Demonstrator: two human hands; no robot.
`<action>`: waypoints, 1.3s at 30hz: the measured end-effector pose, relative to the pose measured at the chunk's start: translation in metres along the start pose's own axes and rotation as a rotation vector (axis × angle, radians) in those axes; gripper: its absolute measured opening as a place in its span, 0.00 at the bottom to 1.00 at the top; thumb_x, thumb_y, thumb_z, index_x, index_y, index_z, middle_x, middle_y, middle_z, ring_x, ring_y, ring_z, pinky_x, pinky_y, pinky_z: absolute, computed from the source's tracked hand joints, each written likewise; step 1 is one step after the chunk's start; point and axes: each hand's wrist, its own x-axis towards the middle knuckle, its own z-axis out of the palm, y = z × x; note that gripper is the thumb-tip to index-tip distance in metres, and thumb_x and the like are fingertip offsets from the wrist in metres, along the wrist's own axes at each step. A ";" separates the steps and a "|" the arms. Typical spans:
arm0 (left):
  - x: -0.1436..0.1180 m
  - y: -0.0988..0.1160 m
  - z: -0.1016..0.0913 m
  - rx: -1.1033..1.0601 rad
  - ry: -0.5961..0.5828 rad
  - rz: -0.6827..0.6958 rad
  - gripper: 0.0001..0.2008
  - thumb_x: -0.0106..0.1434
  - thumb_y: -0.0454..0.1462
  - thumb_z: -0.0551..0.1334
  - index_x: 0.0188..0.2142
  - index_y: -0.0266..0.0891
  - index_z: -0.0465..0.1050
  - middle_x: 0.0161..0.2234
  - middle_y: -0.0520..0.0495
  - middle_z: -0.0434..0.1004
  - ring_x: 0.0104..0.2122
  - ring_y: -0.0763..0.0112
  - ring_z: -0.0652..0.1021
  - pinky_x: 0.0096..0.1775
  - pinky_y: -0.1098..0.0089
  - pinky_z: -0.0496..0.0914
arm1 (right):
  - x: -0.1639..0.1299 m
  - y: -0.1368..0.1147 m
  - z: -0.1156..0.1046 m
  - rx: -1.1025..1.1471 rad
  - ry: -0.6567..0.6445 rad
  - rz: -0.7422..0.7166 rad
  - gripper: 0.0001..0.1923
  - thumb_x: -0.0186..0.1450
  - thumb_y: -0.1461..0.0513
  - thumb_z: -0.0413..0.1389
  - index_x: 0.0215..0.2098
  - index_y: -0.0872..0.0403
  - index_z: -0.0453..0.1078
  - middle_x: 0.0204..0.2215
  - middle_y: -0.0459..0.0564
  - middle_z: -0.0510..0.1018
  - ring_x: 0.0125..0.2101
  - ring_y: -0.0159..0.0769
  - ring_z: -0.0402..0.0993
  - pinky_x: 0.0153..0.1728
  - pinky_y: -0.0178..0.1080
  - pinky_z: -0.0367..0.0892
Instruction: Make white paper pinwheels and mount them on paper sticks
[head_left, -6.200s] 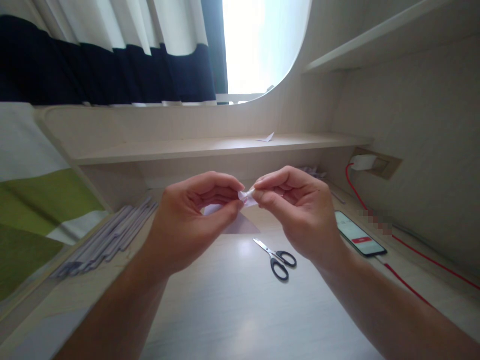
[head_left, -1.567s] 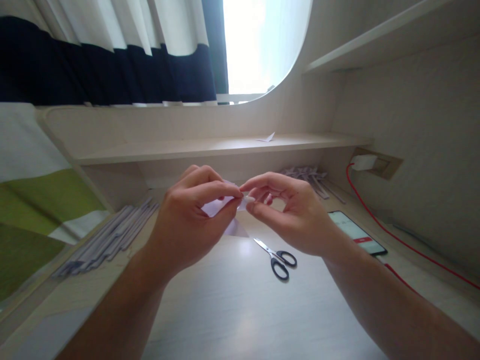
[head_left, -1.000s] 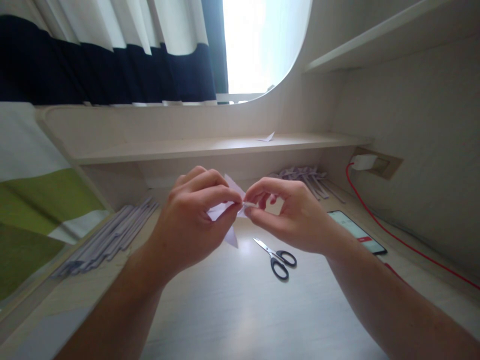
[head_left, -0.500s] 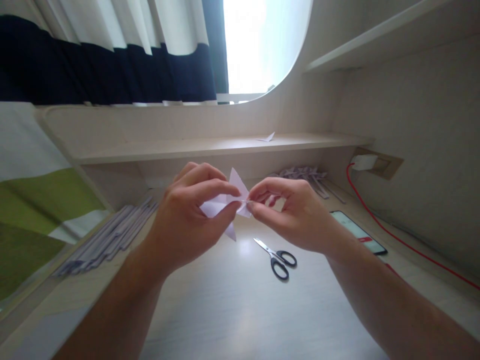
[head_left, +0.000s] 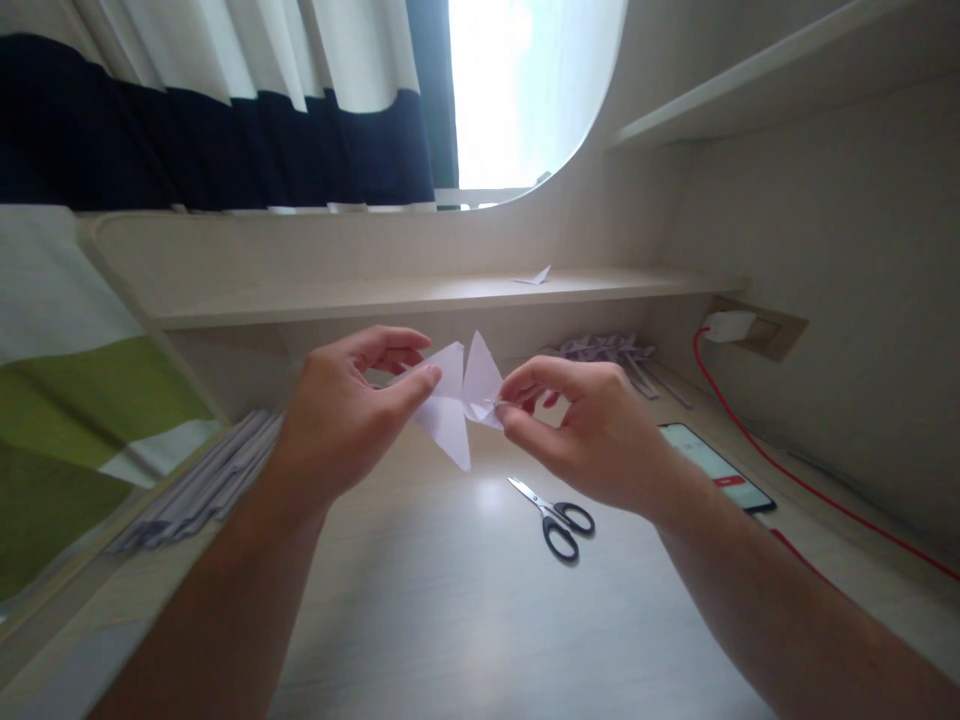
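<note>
- Head view: the left hand (head_left: pixel 341 415) and the right hand (head_left: pixel 581 430) are raised above the desk (head_left: pixel 465 610), and both hold one folded white paper (head_left: pixel 457 400) between them.
- The left hand is on the left side of the paper. Its thumb and forefinger are closed on the left flap, and the other fingers are curled behind it.
- The right hand is on the right side of the paper. Its thumb and forefinger pinch the small right corner, near the middle fold.
- The two hands are a little apart; only the paper joins them.
- The paper is in the air, above the desk, and it does not touch the desk. It has two pointed flaps upward and one point that hangs downward.
- The scissors (head_left: pixel 555 515) lie on the desk below and to the right of the paper, closed, with black handles toward the person.
- The phone (head_left: pixel 712 465) lies right of the paper, past the right hand, with the screen lit. A red cable (head_left: pixel 810 495) runs right of it.
- A row of paper strips (head_left: pixel 195 480) lies far left of the paper, on the desk edge. Another heap of strips (head_left: pixel 611 350) is behind the right hand.
- A small paper scrap (head_left: pixel 534 276) lies on the shelf (head_left: pixel 360 295), above and behind the paper.
</note>
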 end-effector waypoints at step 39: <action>-0.005 0.004 0.001 -0.079 -0.136 -0.036 0.10 0.59 0.37 0.70 0.41 0.38 0.86 0.33 0.50 0.84 0.31 0.68 0.79 0.31 0.72 0.69 | -0.005 -0.004 -0.005 -0.098 -0.030 -0.042 0.04 0.62 0.64 0.62 0.33 0.54 0.80 0.29 0.46 0.85 0.30 0.34 0.80 0.33 0.36 0.67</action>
